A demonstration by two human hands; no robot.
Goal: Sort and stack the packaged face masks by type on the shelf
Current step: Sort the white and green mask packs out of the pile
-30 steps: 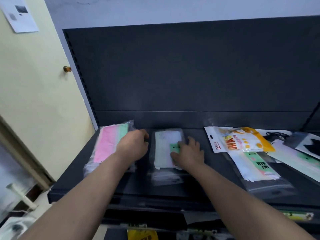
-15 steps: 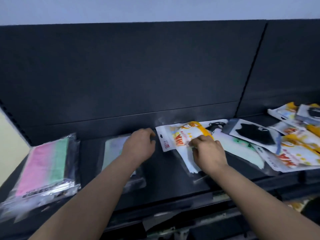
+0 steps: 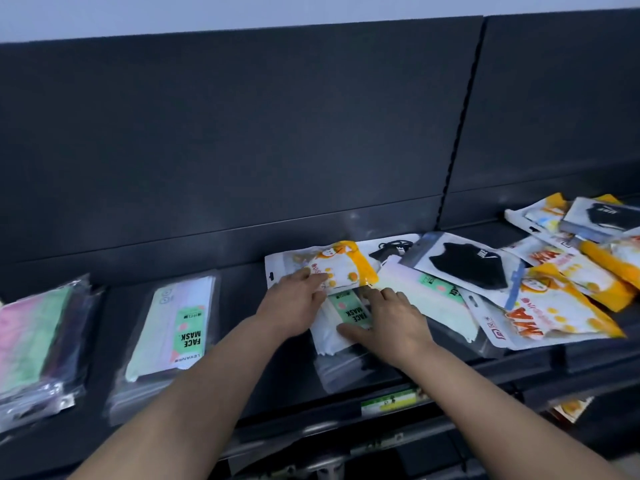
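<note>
Two flat-fingered hands separate types: left hand (image 3: 294, 303) pushes the orange pack (image 3: 346, 265) off the green-label pack (image 3: 349, 308), which right hand (image 3: 394, 323) presses.

One wide-angle camera, worn on the head, looks from in front of the shelf (image 3: 239, 299) and above its deck, facing forward and down. It sits near: the shelf runs off both sides, its back panel (image 3: 242, 133) filling the upper half.

Dim, cool indoor light; faint glare on plastic packs (image 3: 169, 327); motion blur at left; wide-angle bowing along shelf (image 3: 242, 306).
</note>
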